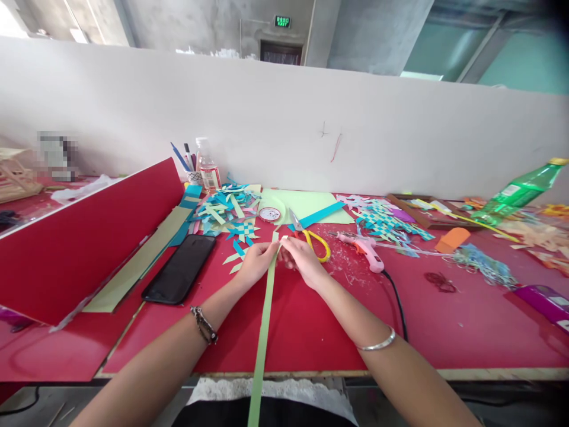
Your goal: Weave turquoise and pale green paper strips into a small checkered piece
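Note:
A long pale green paper strip (267, 314) runs from between my hands down over the table's front edge towards my lap. My left hand (258, 262) is closed with thumb and finger pinching this strip near its far end. Right beside it, my right hand (304, 260) is closed too, its fingertips at a small pale end of paper by the strip; the finer detail there is hidden. Just beyond my right hand lie yellow-handled scissors (317, 244). A roll of tape (269, 213) sits ahead of both hands. The pink glue gun (368, 252) rests to the right.
Blue and green paper pieces (235, 204) are heaped behind my left hand. A black phone (180, 270) and a red upright board (102, 237) stand left. Woven paper pieces (386, 219), a green bottle (518, 193) and a purple object (544, 305) are right. A white partition (267, 118) closes off the back.

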Available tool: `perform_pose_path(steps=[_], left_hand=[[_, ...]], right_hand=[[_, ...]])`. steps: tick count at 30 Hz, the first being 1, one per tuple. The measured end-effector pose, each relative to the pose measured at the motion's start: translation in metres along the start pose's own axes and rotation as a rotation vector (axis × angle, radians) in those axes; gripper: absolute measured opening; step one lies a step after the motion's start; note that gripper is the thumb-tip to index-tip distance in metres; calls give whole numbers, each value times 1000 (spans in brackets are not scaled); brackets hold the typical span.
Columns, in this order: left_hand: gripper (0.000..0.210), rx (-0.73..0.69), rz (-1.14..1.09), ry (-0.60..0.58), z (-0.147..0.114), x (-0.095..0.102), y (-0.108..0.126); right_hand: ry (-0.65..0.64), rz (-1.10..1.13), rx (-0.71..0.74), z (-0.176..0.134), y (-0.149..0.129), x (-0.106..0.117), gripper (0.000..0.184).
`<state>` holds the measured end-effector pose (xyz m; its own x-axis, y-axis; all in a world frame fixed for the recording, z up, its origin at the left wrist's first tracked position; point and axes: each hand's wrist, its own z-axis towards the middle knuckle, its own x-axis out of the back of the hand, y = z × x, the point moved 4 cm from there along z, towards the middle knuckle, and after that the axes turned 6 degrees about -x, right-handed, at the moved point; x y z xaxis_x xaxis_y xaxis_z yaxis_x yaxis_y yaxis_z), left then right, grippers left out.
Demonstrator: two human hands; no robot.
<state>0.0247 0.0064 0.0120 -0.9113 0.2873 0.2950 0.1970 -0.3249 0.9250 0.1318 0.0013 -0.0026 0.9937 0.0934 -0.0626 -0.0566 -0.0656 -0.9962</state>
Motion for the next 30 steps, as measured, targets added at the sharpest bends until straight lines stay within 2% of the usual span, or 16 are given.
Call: perform_pose_path(steps=[3,6,12,18,23,28,30], left_hand=[[43,-47,-14,-38,-1,-1,4],[46,-48,0,-28,-1,-1,4],[48,41,34,112,1,5,-7],[49,47,57,-32,0,-3,-6],[48,-9,52,-26,-1,-4,-4],[48,13,86,64,2,4,-8],[50,15,69,64,3,4,-9]], right_hand=[[-34,-26,-1,0,0,-2,24],[-34,-23,-1,0,1,-3,19],[-6,-5,-4,0,2,-2,23],[82,3,20,2,-1,4,27],[14,-70,20,0,-3,0,27],[30,-77,17,-1,-2,-1,24],[47,-71,18,-1,-1,0,24]])
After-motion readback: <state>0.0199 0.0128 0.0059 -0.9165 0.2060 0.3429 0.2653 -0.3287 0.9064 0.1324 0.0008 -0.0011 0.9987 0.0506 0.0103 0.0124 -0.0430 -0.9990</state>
